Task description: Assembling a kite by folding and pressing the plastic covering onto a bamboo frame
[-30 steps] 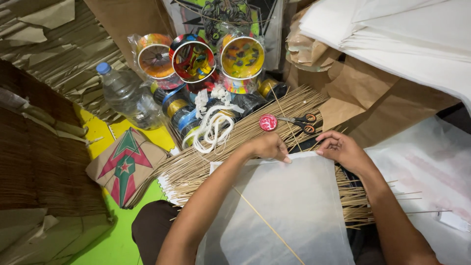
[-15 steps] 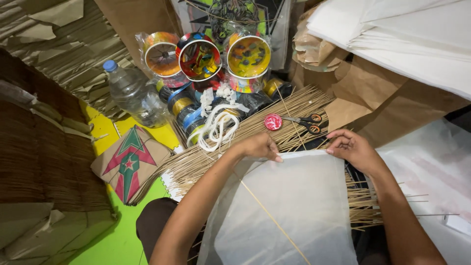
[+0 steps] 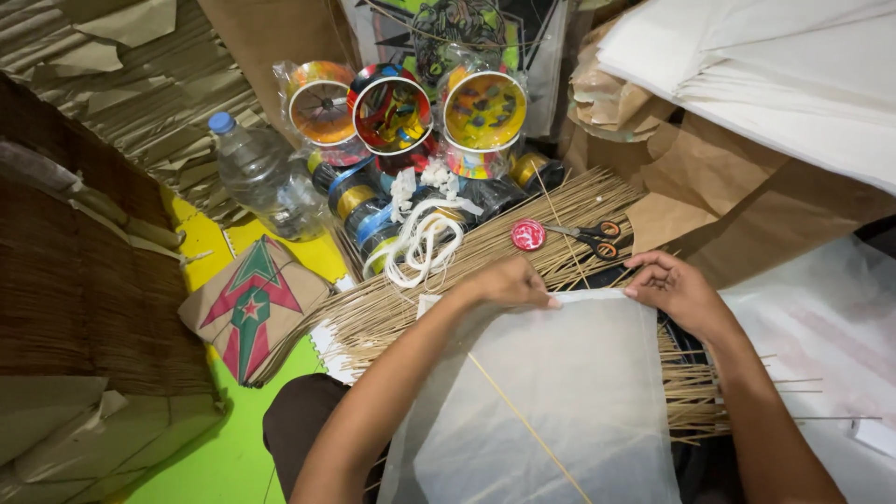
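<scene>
White paper sheet (image 3: 560,392) pinched by left hand (image 3: 509,283), right hand (image 3: 674,287) — atop bamboo sticks (image 3: 485,266)

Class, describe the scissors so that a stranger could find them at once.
Start at the wide bed of thin bamboo sticks beyond both hands. The scissors lie on its far part, just beyond the right hand, beside a small round red disc. Their orange-and-black handle loops set them apart.

A brown paper packet (image 3: 250,308) with a red-green arrow print (one star) lies at my left; plastic-wrapped colourful reels (image 3: 392,117) stand ahead.
</scene>
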